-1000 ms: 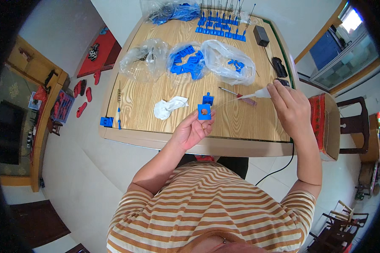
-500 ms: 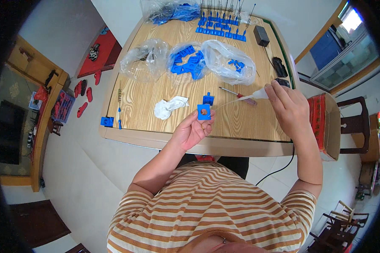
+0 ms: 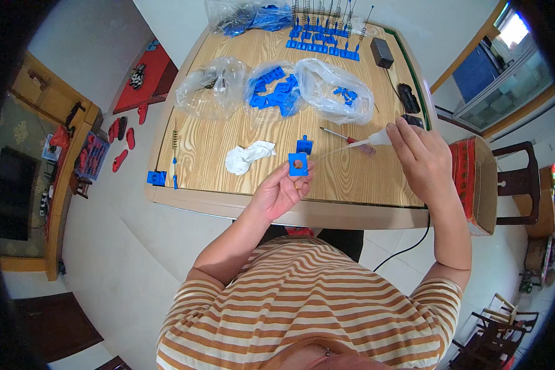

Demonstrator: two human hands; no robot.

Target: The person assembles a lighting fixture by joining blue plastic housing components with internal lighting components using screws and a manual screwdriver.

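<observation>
Since a second ago almost nothing has shifted — your left hand (image 3: 279, 192) still holds the small blue square piece (image 3: 298, 164) up at the near edge of the wooden table (image 3: 216, 142), and your right hand (image 3: 420, 159) has stayed near the table's right side. Your left fingers are pinched on the blue square, which has a round hole in its middle and sits above the table edge, just in front of you. Your right fingers are closed around a white squeeze bottle (image 3: 379, 138) whose long thin nozzle points left toward the blue square, its tip close to the piece; whether they touch I cannot tell. Just beyond the square, a second small blue piece (image 3: 304, 145) lies on the table, with a crumpled white cloth (image 3: 246, 156) to its left and a red-handled screwdriver (image 3: 348, 140) to its right, under the nozzle. Farther back lie three clear plastic bags — one in the middle holds a heap of blue parts (image 3: 276, 94). At the far edge stands a row of blue bases with metal springs (image 3: 324, 31), and a black box (image 3: 382, 52) sits to their right.
</observation>
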